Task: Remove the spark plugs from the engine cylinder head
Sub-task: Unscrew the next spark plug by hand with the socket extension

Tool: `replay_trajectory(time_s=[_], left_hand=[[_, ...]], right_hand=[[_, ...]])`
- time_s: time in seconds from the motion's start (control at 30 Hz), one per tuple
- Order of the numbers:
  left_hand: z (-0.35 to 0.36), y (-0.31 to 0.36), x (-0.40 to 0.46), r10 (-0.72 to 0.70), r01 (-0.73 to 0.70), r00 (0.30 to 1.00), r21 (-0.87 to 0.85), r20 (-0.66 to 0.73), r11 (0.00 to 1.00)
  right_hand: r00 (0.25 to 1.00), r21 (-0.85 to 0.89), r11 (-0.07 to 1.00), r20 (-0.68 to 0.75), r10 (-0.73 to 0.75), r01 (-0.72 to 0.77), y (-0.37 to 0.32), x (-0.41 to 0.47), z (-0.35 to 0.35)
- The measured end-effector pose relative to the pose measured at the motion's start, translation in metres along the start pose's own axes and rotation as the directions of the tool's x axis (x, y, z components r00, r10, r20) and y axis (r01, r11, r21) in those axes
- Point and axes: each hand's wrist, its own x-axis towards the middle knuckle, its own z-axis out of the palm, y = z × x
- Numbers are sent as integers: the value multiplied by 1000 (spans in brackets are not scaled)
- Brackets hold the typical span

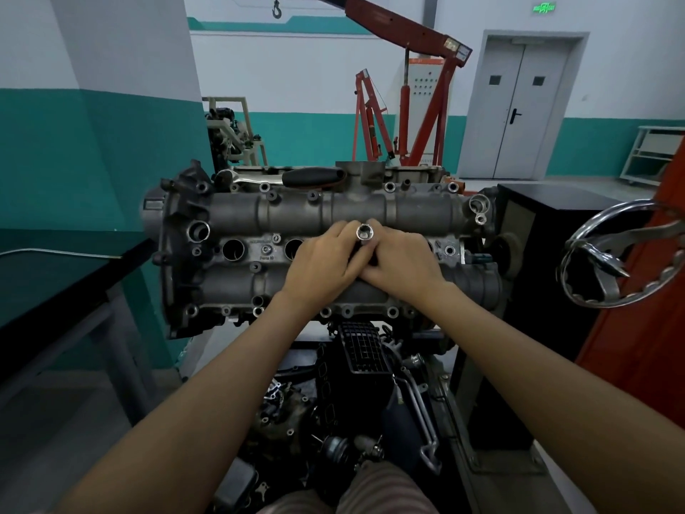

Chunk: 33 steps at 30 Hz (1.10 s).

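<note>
Two hands meet at the middle of the cylinder head (pixel 326 213), which lies lengthwise on an engine stand. The left hand (pixel 326 261) and the right hand (pixel 402 261) both curl their fingers round a chrome spark plug socket (pixel 364 232) that stands upright in one of the middle plug wells, its open square end facing up. Two empty plug wells (pixel 233 250) show toward the head's left end; no spark plug itself can be seen. A ratchet wrench (pixel 293 176) with a black handle lies along the head's far edge. At the stand's right end sits a chrome handwheel (pixel 615 254). Behind, a red engine crane (pixel 407 87) stands near a grey double door (pixel 522 105).
</note>
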Motion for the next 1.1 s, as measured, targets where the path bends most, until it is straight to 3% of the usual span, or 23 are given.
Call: replay_trajectory(time_s=[0.13, 0.37, 0.47, 0.67, 0.9, 1.1], left_hand=[[1, -3, 0, -66, 66, 998, -14, -23, 998], [-5, 3, -1, -6, 5, 1000, -86, -4, 996], [-3, 3, -1, -48, 48, 999, -78, -1, 996], [0, -2, 0, -93, 92, 995, -57, -25, 994], [-3, 2, -1, 12, -13, 1000, -66, -5, 998], [2, -3, 0, -42, 40, 998, -31, -44, 999]], right_hand=[[999, -97, 995, 40, 22, -18, 3, 1, 0], [999, -52, 998, 43, -16, 18, 2, 1, 0], [1000, -1, 1000, 20, -10, 10, 1, 0, -1], [998, -106, 994, 55, 7, -1, 4, 2, 2], [999, -15, 1000, 18, -27, 27, 2, 0, -1], [999, -44, 999, 29, 16, -14, 2, 1, 0]])
